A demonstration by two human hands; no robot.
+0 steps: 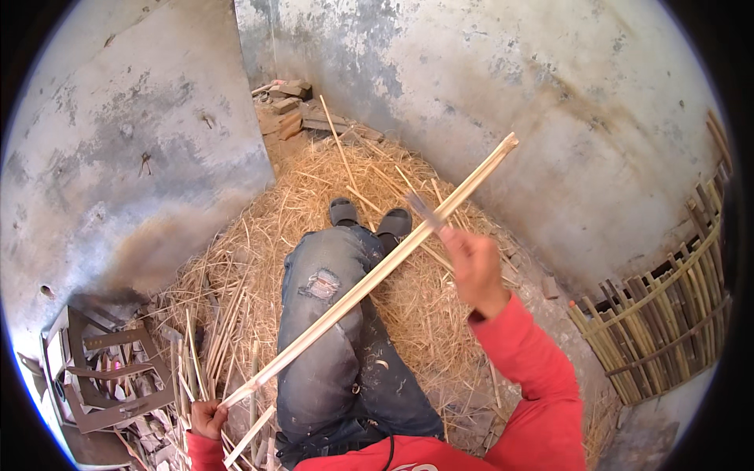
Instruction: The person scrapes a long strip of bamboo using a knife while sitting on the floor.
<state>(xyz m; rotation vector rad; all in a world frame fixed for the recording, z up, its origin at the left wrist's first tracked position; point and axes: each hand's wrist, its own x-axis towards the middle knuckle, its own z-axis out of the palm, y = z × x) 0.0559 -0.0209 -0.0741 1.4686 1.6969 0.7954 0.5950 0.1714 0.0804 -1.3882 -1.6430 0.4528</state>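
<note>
A long pale strip of split bamboo slants across my legs, from low on the left to its raised far end at the upper right. My left hand is closed around its near end. Farther along the strip, my right hand grips a knife. The metal blade, a little blurred, crosses the strip; the handle is hidden in my fingers. Another pale strip lies beside my left thigh, close to the left hand.
Straw-like shavings cover the floor around my feet. A brown metal frame stands at the left, near loose canes. On the right is a slatted bamboo basket. Bricks are piled in the far corner, between worn walls.
</note>
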